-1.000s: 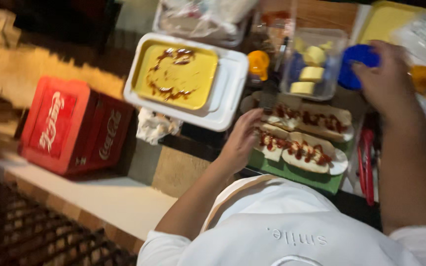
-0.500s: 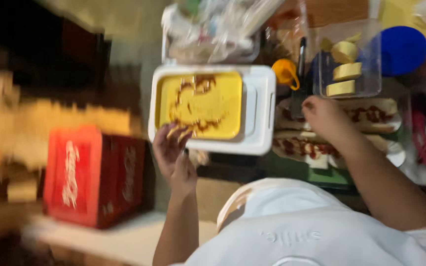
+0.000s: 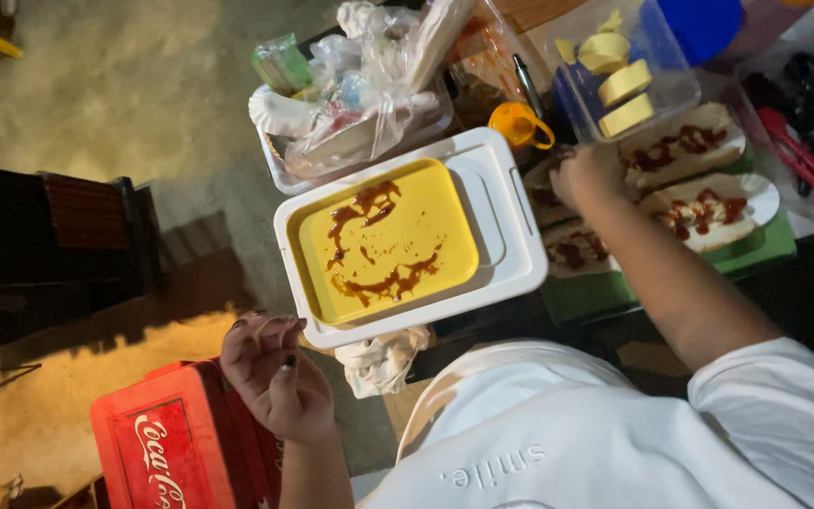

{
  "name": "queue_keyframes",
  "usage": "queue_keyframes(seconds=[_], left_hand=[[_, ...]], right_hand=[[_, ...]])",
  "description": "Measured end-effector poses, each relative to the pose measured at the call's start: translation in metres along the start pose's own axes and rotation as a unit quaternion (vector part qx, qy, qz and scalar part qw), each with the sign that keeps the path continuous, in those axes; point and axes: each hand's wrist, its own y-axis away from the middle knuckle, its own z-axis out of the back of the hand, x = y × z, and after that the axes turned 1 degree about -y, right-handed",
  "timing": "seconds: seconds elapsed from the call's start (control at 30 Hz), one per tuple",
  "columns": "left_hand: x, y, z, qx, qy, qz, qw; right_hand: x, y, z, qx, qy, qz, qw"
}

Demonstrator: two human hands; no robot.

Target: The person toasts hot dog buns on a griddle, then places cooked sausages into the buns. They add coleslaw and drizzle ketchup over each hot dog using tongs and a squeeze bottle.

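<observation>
Left hand (image 3: 270, 372) hangs loosely curled, fingers bent, gripping nothing, just off the near corner of the white tray (image 3: 501, 221) and above the red crate (image 3: 181, 443). Right hand (image 3: 584, 174) rests knuckles-up on the sauced buns (image 3: 699, 207); whether it grasps anything cannot be told. Buns lie on the green board (image 3: 756, 254), right of the tray. Yellow tray (image 3: 388, 240), smeared with brown sauce, sits inside the white one. Crumpled cloth (image 3: 383, 363) lies under its near edge. Clear tub of cheese slices (image 3: 624, 85) stands beyond the buns.

dim, warm-lit scene, dark corners, slight blur
</observation>
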Motion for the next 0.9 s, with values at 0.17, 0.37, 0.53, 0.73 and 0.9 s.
queue_keyframes(seconds=[0.17,0.37,0.53,0.73,0.9], left_hand=[[-0.003,0.0,0.019,0.017,0.005,0.01,1.0],[0.007,0.004,0.023,0.017,0.02,0.01,1.0],[0.018,0.007,0.012,0.011,0.022,0.031,0.999],[0.04,0.006,-0.033,-0.009,0.071,0.012,0.997],[0.039,-0.013,-0.06,-0.049,0.035,-0.03,0.998]], right_hand=[[0.012,0.034,0.036,-0.094,0.008,0.077,0.993],[0.002,0.113,0.109,-0.011,-0.015,0.038,0.999],[-0.071,0.203,0.219,0.156,0.098,-0.12,0.975],[-0.152,0.18,0.244,0.004,0.05,-0.155,0.987],[-0.186,0.119,0.216,-0.048,-0.017,-0.084,0.995]])
